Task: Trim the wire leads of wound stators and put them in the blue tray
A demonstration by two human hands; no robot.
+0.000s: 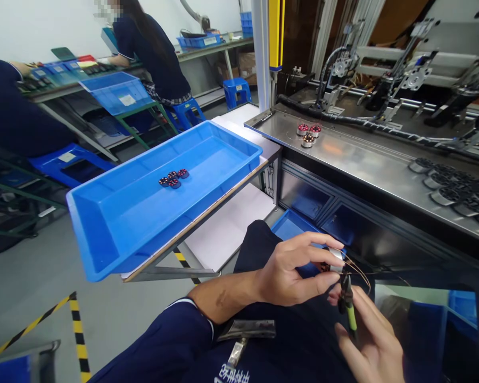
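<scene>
Motor parts [174,178] in tray [151,213]; metal counter [359,165] right.

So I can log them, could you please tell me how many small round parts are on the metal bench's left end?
3: the left red-topped part, the right red-topped part beside it, and the dark-topped part in front of them.

Rt hand [369,340] cut off at btm edge, seated person's [147,53] head pixelated, badge txt [234,373] partly cut off.
</scene>
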